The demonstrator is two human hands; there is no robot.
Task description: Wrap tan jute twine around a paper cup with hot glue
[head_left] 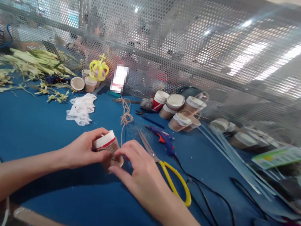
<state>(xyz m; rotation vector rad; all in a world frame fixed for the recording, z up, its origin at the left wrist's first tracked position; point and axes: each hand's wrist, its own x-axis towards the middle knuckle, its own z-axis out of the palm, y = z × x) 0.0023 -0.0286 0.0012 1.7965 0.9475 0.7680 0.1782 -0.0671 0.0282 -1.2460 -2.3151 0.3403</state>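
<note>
Tilted above the blue table is a paper cup [105,140] with a white and red rim, its lower part wrapped in brown twine. My left hand [88,149] is closed around the cup near the rim. At the wrapped end, the fingers of my right hand [138,168] pinch the twine against the cup; the fingertips partly hide it. A strand of twine [126,117] runs from a loose heap on the table down to the cup. Beside my right hand lie open scissors [177,181] with yellow handles, and behind them a blue glue gun [165,139].
Twine-wrapped cups [180,121] stand back right, near clear glue sticks [234,159]. A black cable [219,199] loops across the right side. White gloves [81,108], a yellow crown-shaped piece [99,69] and dried husks [36,62] lie left. Perforated metal mesh [150,41] closes off the back.
</note>
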